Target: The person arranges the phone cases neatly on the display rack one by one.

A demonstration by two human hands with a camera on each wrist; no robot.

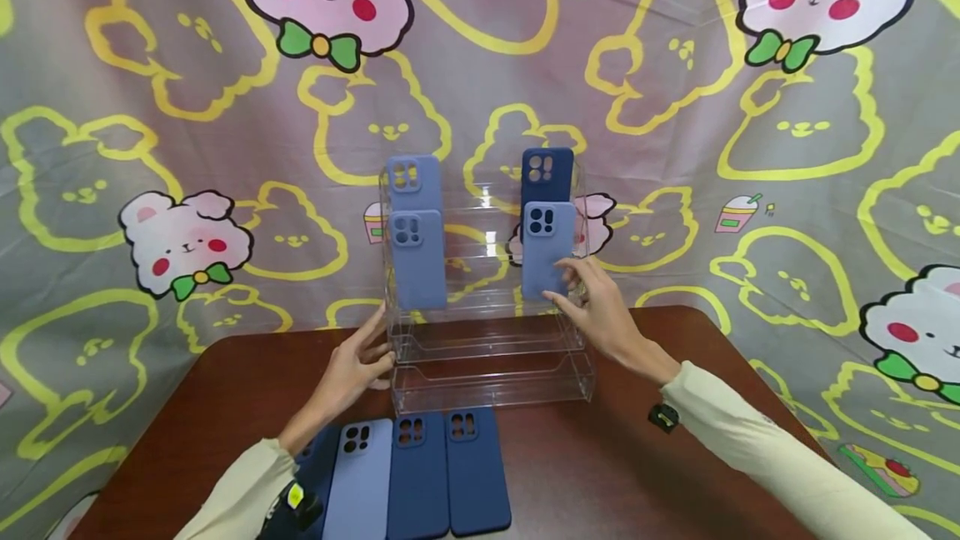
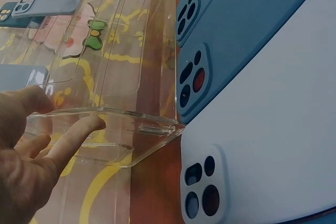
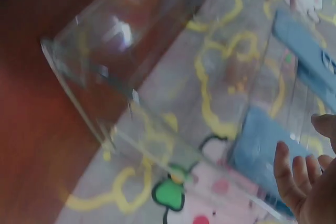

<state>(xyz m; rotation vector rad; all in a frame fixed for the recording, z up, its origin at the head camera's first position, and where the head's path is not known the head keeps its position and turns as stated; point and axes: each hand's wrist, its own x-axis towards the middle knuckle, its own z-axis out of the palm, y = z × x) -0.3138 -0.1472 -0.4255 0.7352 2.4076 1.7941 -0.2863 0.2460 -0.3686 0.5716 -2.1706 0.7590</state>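
Note:
A clear acrylic tiered stand (image 1: 491, 394) stands on the table. My left hand (image 1: 348, 369) rests against its left side, fingers extended; the left wrist view shows that hand (image 2: 37, 150) beside the clear ledge. On the upper right of the stand, a light blue phone case (image 1: 549, 261) leans in front of a dark blue phone case (image 1: 558, 169). My right hand (image 1: 603, 311) is at the light case's lower right edge, fingertips touching or very near it, fingers loosely bent and spread. Two light blue phone cases, front (image 1: 422, 277) and back (image 1: 429, 177), stand on the upper left.
Several phone cases lie side by side on the brown table (image 1: 600, 473) before the stand: dark blue (image 1: 480, 482), dark blue (image 1: 420, 486), light blue (image 1: 360, 482), and another dark one partly under the left forearm. A patterned cloth (image 1: 675, 148) hangs behind.

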